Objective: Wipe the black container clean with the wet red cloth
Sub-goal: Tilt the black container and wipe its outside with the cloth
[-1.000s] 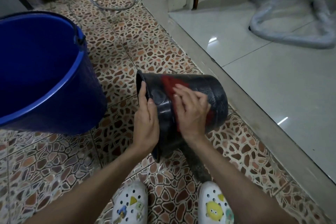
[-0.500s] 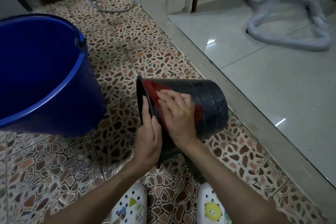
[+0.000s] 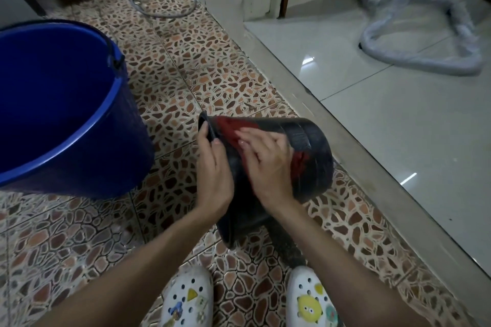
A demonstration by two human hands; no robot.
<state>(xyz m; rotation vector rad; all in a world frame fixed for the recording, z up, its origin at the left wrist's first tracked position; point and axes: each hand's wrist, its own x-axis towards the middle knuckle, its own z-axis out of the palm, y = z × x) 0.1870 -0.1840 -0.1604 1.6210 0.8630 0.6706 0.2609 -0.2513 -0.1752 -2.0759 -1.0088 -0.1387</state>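
1. Black plastic forms the container (image 3: 305,146), which is seen in the head view tipped on its side above the pebble-patterned floor tiles (image 3: 186,66), its open rim turned toward the blue bucket (image 3: 66,109) and its closed base toward the grey step (image 3: 345,141).
2. Much of the container's near wall is hidden behind 2 hands, and whether its lower edge touches the floor cannot be told.
3. Only parts of the red cloth (image 3: 231,129) are shown: 1 patch near the rim and 1 strip past the knuckles; the rest is covered.
4. The bucket is cut off by the left edge of the frame, and its inside is too dark to read.
5. The left hand (image 3: 214,180) is held upright against the rim, its fingertips curled over the lip in a grip on the container.
6. The right hand (image 3: 265,159) is laid flat on the curved wall, fingers spread and pressed onto the cloth.
7. Both forearms are extended from the bottom of the frame, above 2 white clogs (image 3: 186,300).
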